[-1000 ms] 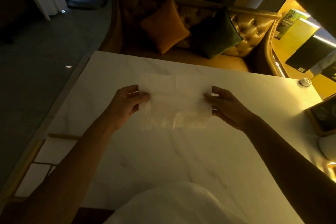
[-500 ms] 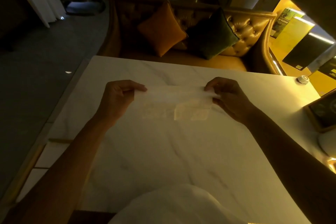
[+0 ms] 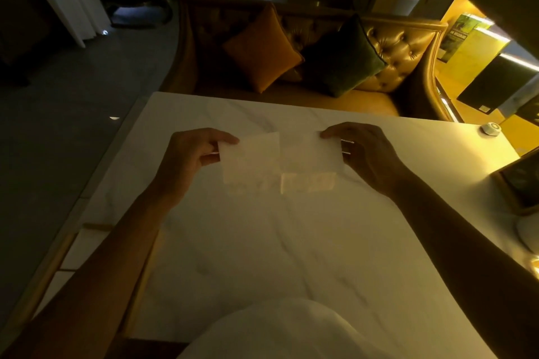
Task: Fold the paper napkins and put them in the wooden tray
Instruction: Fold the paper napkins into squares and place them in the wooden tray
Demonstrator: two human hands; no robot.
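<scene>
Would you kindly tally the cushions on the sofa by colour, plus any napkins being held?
Square orange cushion: 1
Square dark green cushion: 1
Thin white paper napkin, held by the left hand and the right hand: 1
Total: 3

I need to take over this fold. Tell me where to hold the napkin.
Pinch the napkin at its two short side edges near the top corners, coming in from the sides as the left hand and right hand do; it is thin, limp and hangs stretched between them.
</scene>
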